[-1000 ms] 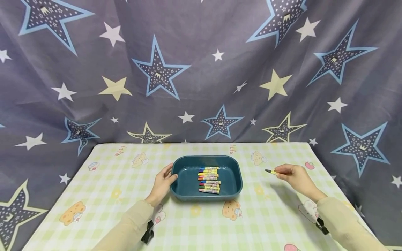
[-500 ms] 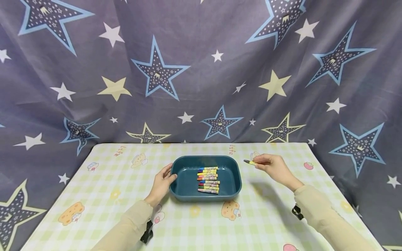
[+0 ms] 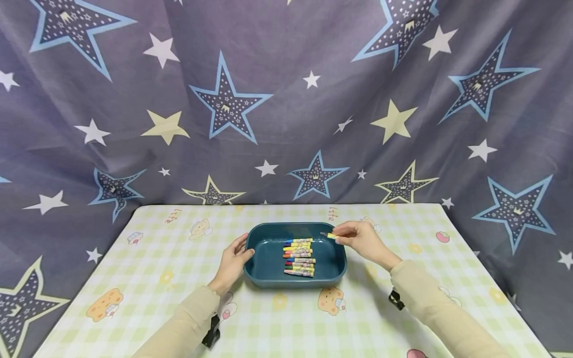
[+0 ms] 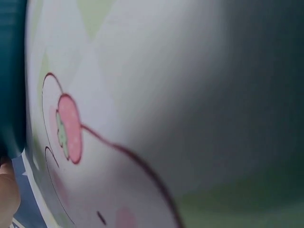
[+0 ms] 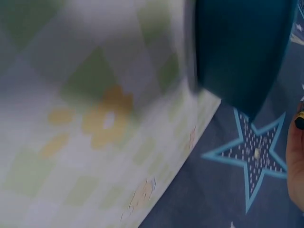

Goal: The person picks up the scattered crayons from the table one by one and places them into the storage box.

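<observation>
A dark teal tray [image 3: 264, 271] sits mid-table, with several crayons [image 3: 299, 254] lying in a column inside, their coloured tips to the left. My left hand [image 3: 233, 259] grips the tray's left end, thumb over the rim and fingers along the outer wall. Between thumb and fingers, my right hand [image 3: 363, 240] pinches a dark-tipped crayon with a yellow wrapper [image 3: 332, 235], held above the tray's back right corner. In the right wrist view this crayon [image 5: 299, 121] shows only at the edge. The left wrist view catches just the tray's side [image 4: 12, 76] and part of a finger.
A checked tablecloth [image 3: 170, 298] with cartoon prints covers the table. Behind the table's back edge hangs a dark curtain [image 3: 277, 124] patterned with stars. Black straps [image 3: 211, 332] are on both wrists.
My right hand has carried the dark-tipped crayon leftward from the table's right side to over the tray. The left hand and the tray have stayed in place.
</observation>
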Tool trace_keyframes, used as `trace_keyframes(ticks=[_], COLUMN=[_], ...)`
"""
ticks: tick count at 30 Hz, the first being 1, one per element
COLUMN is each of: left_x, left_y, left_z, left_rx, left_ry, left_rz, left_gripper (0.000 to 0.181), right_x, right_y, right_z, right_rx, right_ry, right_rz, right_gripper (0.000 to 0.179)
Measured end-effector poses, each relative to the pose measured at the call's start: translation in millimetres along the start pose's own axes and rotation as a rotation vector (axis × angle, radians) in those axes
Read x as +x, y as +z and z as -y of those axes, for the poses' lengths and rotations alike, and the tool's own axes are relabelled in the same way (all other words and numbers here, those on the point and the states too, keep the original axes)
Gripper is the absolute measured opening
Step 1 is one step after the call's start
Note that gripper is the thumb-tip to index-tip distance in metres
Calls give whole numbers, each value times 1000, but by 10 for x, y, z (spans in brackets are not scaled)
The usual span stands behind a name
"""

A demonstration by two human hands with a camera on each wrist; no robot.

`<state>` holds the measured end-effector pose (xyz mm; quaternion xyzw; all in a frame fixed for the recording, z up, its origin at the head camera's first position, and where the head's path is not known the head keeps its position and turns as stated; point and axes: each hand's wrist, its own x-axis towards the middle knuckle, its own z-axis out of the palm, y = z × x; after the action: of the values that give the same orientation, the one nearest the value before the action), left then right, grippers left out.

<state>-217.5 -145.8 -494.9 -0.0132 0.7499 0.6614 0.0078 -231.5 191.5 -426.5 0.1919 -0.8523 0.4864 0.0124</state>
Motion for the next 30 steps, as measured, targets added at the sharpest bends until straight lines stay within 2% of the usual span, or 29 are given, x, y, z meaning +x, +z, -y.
trace_keyframes(ticks=[3, 8, 13, 22, 25, 30], left_x=[-7, -12, -28, -14, -6, -8], left_y=[-5, -23, -35, -9, -6, -12], left_z=[1, -2, -3, -5, -4, -4], left_rx=[11, 12, 13, 15, 19, 5], left_ry=[-8, -7, -21, -13, -9, -10], left_rz=[-2, 7, 4, -4, 2, 3], left_gripper=[54, 54, 54, 55, 55, 54], right_x=[10, 24, 38, 62, 57, 62], right_y=[126, 329, 517, 726, 780, 845], right_z=[33, 40, 11, 22, 46, 50], right_rx=[0, 5, 17, 90, 62, -21], right_ry=[28, -9, -12, 21, 56, 49], right_rz=[35, 87, 133, 181, 227, 284], right_gripper=[22, 20, 19, 19, 20, 19])
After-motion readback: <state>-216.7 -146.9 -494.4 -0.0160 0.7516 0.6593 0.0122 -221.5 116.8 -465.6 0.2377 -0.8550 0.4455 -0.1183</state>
